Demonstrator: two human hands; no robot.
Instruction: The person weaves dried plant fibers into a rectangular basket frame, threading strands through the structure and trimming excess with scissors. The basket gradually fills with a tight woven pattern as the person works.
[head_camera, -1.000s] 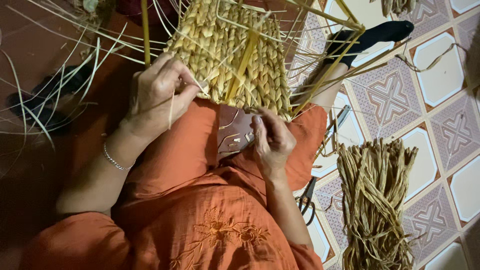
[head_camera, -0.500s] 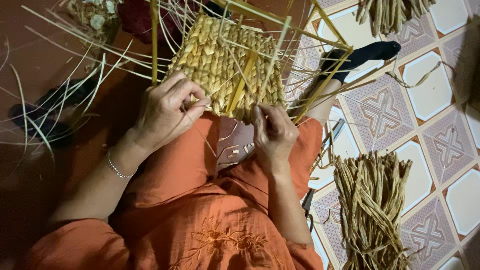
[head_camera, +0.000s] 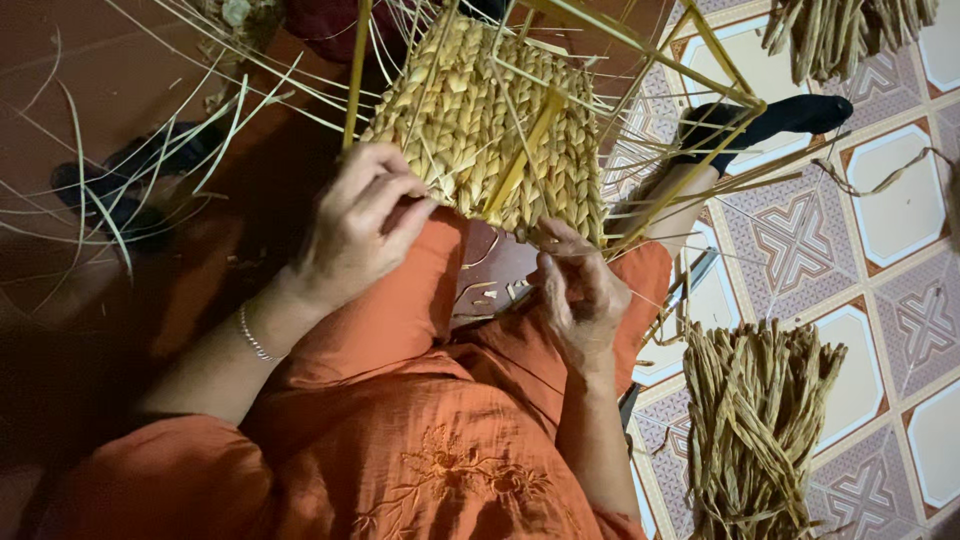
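Sitting on the patterned tiled floor (head_camera: 900, 220) with the straw-coloured braided woven panel (head_camera: 500, 120) propped up on the orange-clothed lap (head_camera: 400, 310), just past the knees. Held with both hands. Left hand (head_camera: 365, 225) curled shut on the panel's lower left edge, thumb on the front. Right hand (head_camera: 580, 295) pinched shut on the bottom edge near the middle, fingertips pressed together on the braid. Kept apart from each other, with a bit of the panel's edge between them.

Could have gone wrong in a few ways, by the look of it. Pulled too hard with the right hand, and snapped a dry braid or tugged it loose from its row. Let go with the left hand, and tipped the panel off the lap toward the floor. Poked a finger or a wrist on the thin yellow straight rods (head_camera: 720, 60) sticking out of the panel at all angles. Caught the thin silver bracelet (head_camera: 252, 335) on the long pale loose strands (head_camera: 150, 150) fanned out to the left. Might also have run short of stuff mid-row, with the big bundle of flat dried tan strips (head_camera: 755, 420) lying well apart from the right hand on the floor, so a long reach and a wobbling panel. Too dim for judging the tightness of the last row.
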